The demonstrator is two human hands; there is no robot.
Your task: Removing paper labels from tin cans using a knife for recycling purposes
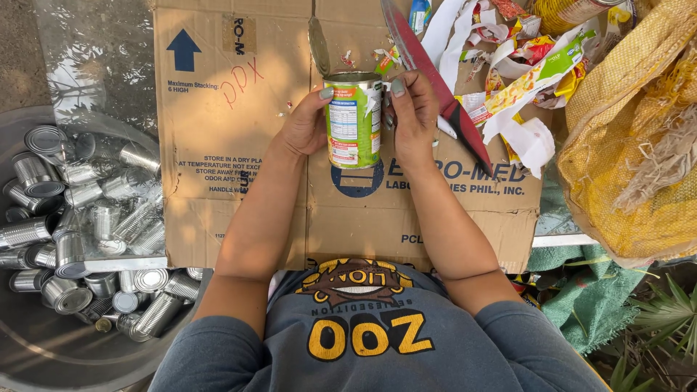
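Both my hands hold a tin can (353,120) with a green and white paper label over a flattened cardboard box (232,109). The can's cut lid (318,45) stands bent upward at its far rim. My left hand (303,127) grips the can's left side. My right hand (414,120) is on the right side, its fingertips at the label's edge. A long knife (435,80) with a reddish blade and dark red handle lies slanted just right of my right hand; whether that hand touches it I cannot tell.
A large metal basin (43,348) at the left holds several bare, label-free tin cans (94,218). Torn paper labels (523,65) are piled at the top right. A yellow mesh sack (632,145) fills the right side, with green cloth (581,290) below it.
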